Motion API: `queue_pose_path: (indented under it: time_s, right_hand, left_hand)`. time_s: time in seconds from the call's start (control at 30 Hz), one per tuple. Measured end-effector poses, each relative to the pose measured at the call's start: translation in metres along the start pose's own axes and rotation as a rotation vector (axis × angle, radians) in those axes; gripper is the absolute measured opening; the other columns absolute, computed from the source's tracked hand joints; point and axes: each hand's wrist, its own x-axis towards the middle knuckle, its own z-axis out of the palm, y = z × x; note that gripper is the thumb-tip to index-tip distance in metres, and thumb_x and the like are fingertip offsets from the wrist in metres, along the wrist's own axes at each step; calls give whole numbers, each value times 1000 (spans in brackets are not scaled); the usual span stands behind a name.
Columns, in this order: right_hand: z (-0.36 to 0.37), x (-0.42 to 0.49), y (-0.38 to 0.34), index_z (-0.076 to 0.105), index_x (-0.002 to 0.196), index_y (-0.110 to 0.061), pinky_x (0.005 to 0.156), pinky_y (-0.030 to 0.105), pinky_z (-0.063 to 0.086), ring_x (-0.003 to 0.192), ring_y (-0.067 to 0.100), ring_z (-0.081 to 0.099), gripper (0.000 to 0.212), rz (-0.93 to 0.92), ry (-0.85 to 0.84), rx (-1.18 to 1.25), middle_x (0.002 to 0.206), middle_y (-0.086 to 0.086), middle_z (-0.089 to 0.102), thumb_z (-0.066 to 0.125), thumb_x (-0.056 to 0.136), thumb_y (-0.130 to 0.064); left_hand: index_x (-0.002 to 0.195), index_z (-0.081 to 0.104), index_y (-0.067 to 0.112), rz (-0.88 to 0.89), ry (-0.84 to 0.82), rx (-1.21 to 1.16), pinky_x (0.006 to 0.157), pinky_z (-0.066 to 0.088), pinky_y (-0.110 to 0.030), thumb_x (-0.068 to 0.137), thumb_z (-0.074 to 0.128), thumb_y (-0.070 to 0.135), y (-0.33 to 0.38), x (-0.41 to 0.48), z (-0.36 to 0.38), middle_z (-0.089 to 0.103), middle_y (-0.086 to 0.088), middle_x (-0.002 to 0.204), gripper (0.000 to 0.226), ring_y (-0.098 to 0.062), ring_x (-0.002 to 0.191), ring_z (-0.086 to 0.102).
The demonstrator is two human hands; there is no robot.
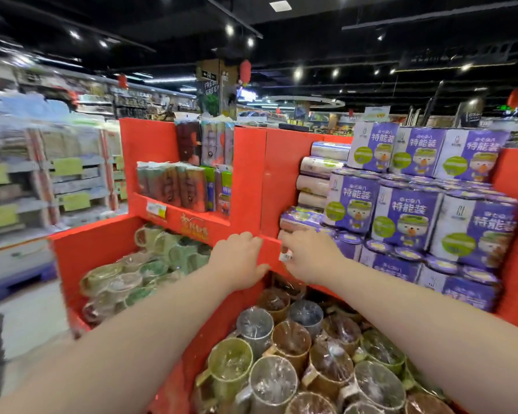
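Both my arms reach forward to a red display stand [192, 138] in a shop. My left hand [237, 258] grips the corner edge of the stand's red divider [271, 249], fingers curled over its top and thumb on the near side. My right hand [307, 253] reaches over the same corner towards the purple-and-white packs [401, 216]; its fingers touch a small white label [285, 257] on the divider, and whether they pinch it is unclear.
Wrapped cups in green, brown and grey [281, 354] fill the bin below my arms. More green cups [150, 264] lie in the left bin. Tall packets [174, 186] stand on the stand's shelf. Blurred shelving [42, 180] lines the aisle at left.
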Motion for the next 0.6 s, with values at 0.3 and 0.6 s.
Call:
queue_pose_path:
  time_s: [0.3,0.6]
  right_hand:
    - [30,-37,-114,55,121,-20,93,36,41,117,29,52,34,-142,-208,82,125,6,56,52,90,-35]
    - [54,-102,-278,55,122,-19,95,37,41,119,30,51,35,-304,-399,171,126,9,55,51,91,-33]
  left_hand:
    - [131,46,15,-108,-103,5,99,43,-41,90,48,52,-72,-114,23,49,-7,130,55,-28,123,46]
    - [130,48,18,-304,-159,-51,97,44,-39,89,49,49,-167,-277,13,51,-3,128,51,-25,122,49]
